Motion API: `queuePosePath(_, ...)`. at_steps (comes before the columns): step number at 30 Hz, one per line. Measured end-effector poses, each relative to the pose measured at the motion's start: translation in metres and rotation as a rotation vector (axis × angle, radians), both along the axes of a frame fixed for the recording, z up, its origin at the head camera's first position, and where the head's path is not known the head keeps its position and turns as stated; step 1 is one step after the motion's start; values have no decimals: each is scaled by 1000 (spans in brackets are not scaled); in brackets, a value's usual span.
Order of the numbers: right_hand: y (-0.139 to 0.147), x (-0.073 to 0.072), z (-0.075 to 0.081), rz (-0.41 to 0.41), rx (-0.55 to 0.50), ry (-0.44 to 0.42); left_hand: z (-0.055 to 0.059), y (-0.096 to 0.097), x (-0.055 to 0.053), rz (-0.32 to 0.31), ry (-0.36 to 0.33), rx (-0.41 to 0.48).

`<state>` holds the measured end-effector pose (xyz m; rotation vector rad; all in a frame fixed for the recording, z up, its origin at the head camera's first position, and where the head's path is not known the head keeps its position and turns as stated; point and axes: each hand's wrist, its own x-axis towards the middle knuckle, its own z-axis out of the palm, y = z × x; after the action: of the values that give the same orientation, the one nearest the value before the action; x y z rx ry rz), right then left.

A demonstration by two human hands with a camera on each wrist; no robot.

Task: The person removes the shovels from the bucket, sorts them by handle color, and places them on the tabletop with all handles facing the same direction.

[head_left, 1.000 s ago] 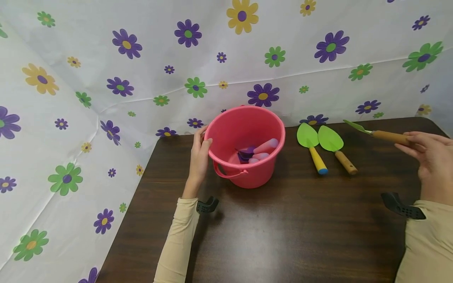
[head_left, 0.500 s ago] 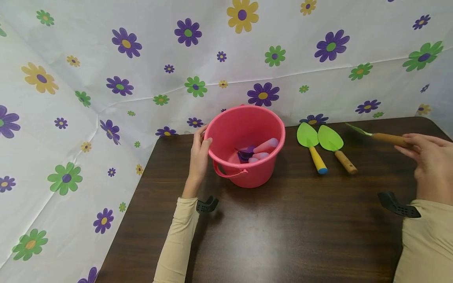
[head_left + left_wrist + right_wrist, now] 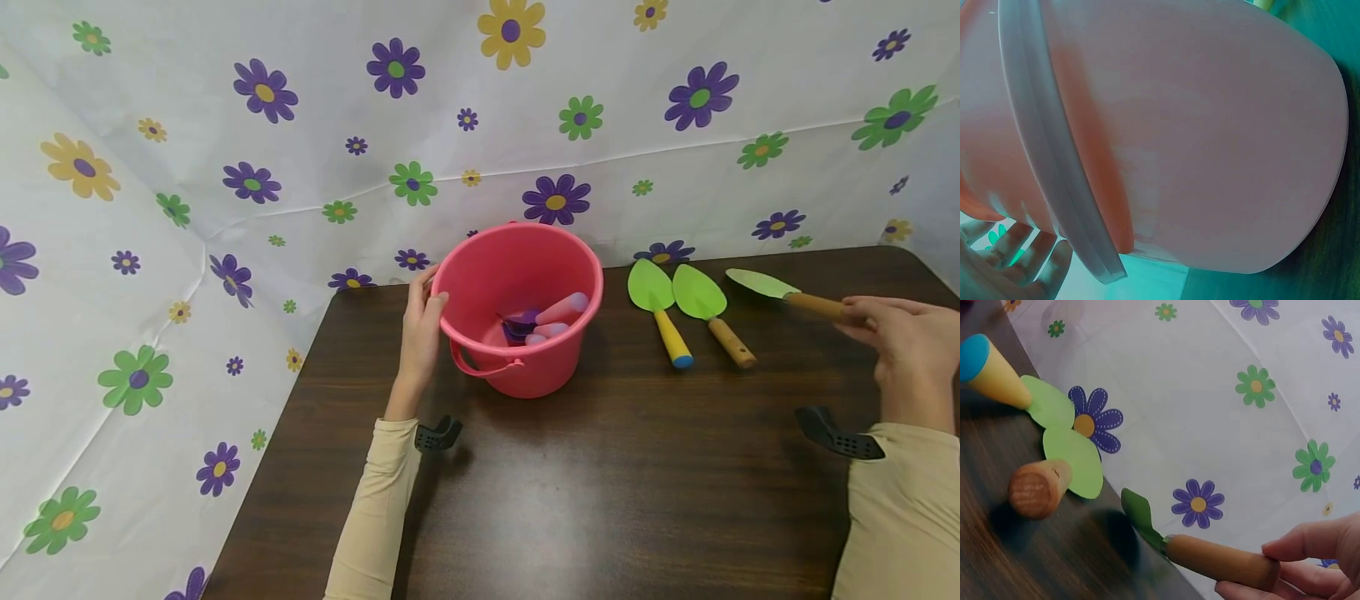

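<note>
In the head view my left hand (image 3: 422, 329) grips the left rim of a pink bucket (image 3: 540, 367), thumb over the edge. Inside the bucket lie several tools with pink handles (image 3: 562, 309) and purple heads. At the right, my right hand (image 3: 911, 346) pinches the wooden handle of a trowel (image 3: 763, 283) with a light green blade. The right wrist view shows thumb and fingers at the end of that trowel's handle (image 3: 1222, 560), its blade above the table. The left wrist view has the bucket's side (image 3: 1210, 137) filling most of it.
Two more green trowels lie side by side between bucket and right hand: one with a yellow, blue-tipped handle (image 3: 672, 337), one with a wooden handle (image 3: 731, 342). A flower-patterned white sheet (image 3: 315, 158) hangs behind the dark wooden table (image 3: 675, 475).
My right hand has lowered slightly and shifted a little left, turning the trowel so more of its blade face shows. The left hand and bucket stay in place.
</note>
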<state>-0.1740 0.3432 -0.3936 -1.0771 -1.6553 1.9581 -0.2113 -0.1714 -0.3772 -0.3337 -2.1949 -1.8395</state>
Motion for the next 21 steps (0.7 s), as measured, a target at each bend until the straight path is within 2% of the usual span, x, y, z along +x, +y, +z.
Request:
queuePosePath(6, 5, 2, -4, 89, 97, -157, -1, 0, 0, 3, 3, -4)
queuePosePath(9, 13, 1, -14, 232, 232, -233, -1, 0, 0, 0, 3, -3)
queuePosePath(11, 18, 1, -22, 357, 337, -267, -2, -1, -1, 1, 3, -3)
queuePosePath(13, 21, -1, -29, 470, 430, -257, -2, -1, -1, 1, 3, -2)
queuePosePath(15, 23, -2, -35, 546, 468, -248, -2, -1, -1, 6, 4, -4)
queuePosePath(18, 25, -3, -37, 611, 494, -227, -2, 0, -1, 6, 5, -5)
queuePosePath(21, 27, -2, -36, 665, 475, -209, -2, 0, -1, 2, 6, -2)
